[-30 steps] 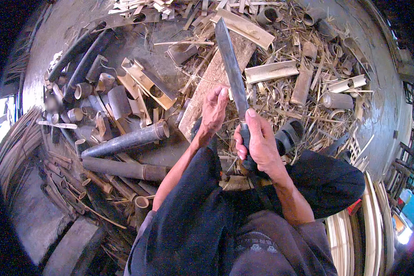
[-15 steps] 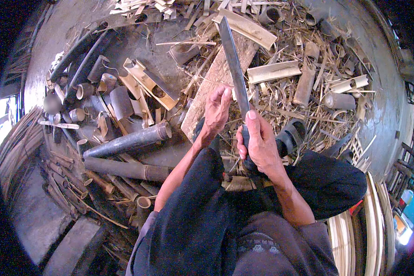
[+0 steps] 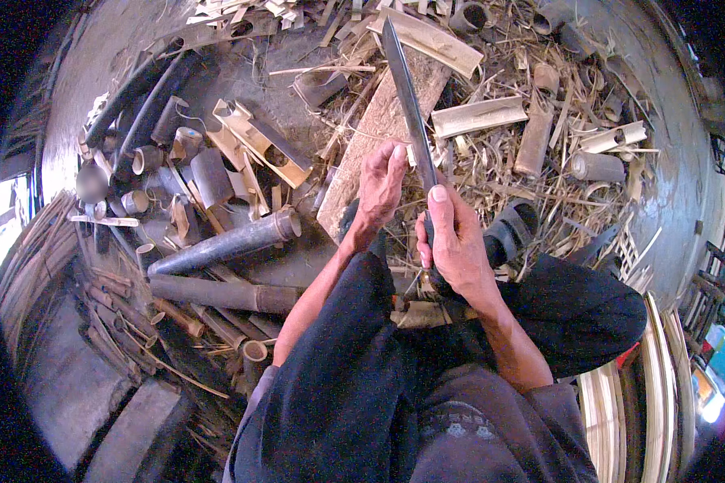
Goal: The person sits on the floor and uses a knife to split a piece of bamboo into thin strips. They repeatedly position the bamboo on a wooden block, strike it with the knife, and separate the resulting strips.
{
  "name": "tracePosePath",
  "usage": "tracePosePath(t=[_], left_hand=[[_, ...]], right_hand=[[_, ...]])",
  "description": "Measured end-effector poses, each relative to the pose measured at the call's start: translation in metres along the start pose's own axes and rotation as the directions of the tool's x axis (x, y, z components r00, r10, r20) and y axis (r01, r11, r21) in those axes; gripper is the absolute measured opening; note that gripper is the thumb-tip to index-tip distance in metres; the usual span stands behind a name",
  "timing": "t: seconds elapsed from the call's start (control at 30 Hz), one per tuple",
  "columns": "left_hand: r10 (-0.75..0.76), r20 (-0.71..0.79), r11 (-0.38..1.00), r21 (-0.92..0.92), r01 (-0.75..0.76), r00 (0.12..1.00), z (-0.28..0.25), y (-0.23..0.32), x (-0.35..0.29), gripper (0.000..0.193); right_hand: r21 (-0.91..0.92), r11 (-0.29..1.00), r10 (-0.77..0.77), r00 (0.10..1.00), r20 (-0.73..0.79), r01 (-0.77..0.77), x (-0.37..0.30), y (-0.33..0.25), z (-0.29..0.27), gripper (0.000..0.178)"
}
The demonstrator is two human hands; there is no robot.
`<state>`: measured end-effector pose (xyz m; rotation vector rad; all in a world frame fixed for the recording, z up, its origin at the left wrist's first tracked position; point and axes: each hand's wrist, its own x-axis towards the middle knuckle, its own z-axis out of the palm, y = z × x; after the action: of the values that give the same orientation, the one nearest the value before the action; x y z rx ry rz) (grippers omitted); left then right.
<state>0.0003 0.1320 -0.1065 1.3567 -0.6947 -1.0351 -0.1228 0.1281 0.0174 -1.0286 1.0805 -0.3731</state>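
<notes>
My right hand is wrapped round the dark handle of a long knife, thumb laid along the base of the blade. The blade points up and away, its tip near a split bamboo piece. Just left of the blade, my left hand is closed, with the thumb against the curled fingers. A thin strip and a pale bit show by its fingertips; whether they are gripped I cannot make out. Beyond both hands lies a rough wooden plank, partly covered by the left hand and knife.
Bamboo shavings and split pieces litter the floor ahead and right. At left lie dark bamboo poles, short cut tubes and halved lengths. Long pale strips stand at lower right. A sandalled foot rests beside the shavings.
Both hands keep nearly the same place and grip. The knife has shifted very slightly; the view itself has moved a little.
</notes>
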Motion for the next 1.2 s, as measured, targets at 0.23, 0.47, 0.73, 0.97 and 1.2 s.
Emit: tracePosePath(t=[0.23,0.47,0.73,0.97,1.2], left_hand=[[0.095,-0.050,0.988,0.125,-0.088,0.994,0.004,0.011,-0.005,0.035],[0.032,-0.008,0.997,-0.067,-0.033,0.999,0.005,0.011,-0.002,0.030],[0.126,0.084,0.991,0.033,-0.129,0.988,-0.005,0.008,0.014,0.030],[-0.004,0.008,0.955,-0.297,0.006,1.000,0.001,0.018,0.003,0.029],[0.117,0.062,0.961,-0.258,-0.097,0.991,0.002,0.034,0.013,0.030]], right_hand=[[-0.119,0.981,-0.157,0.988,-0.001,0.155,0.003,0.006,-0.001,0.051],[-0.167,0.971,-0.179,0.984,-0.017,0.174,0.003,0.006,-0.004,0.050],[-0.173,0.958,-0.235,0.972,-0.009,0.230,0.010,0.007,-0.005,0.047],[-0.161,0.953,-0.258,0.966,0.021,0.258,0.008,0.000,-0.004,0.048],[-0.160,0.953,-0.257,0.966,0.015,0.256,0.000,-0.013,-0.003,0.048]])
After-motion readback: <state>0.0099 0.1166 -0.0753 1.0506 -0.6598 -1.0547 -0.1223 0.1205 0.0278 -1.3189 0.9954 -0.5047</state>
